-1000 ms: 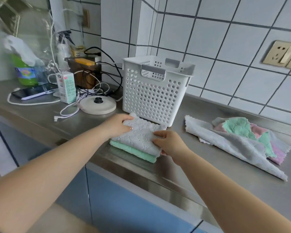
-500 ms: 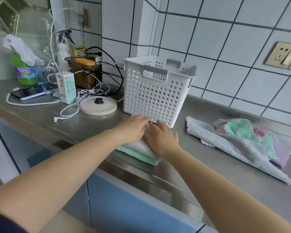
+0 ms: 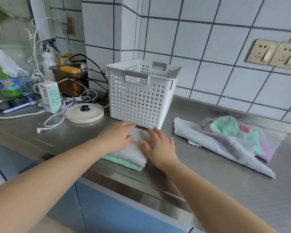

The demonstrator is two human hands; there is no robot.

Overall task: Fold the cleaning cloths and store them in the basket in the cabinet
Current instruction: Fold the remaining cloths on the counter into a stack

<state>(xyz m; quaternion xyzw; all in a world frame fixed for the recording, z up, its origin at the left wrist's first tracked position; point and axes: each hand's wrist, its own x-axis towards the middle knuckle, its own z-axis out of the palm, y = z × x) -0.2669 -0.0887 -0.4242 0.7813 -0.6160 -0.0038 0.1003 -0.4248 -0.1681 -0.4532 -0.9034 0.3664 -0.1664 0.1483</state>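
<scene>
Fingers flat, both hands pressing grey cloth.

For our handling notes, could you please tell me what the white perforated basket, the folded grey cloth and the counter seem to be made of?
White perforated basket: seemingly moulded plastic, matt, judging by its even punched holes and rigid rim. Folded grey cloth: probably microfibre, given its soft embossed pile and scalloped edge. Counter: apparently brushed stainless steel, showing a dull grey sheen and blurred reflections.
</scene>
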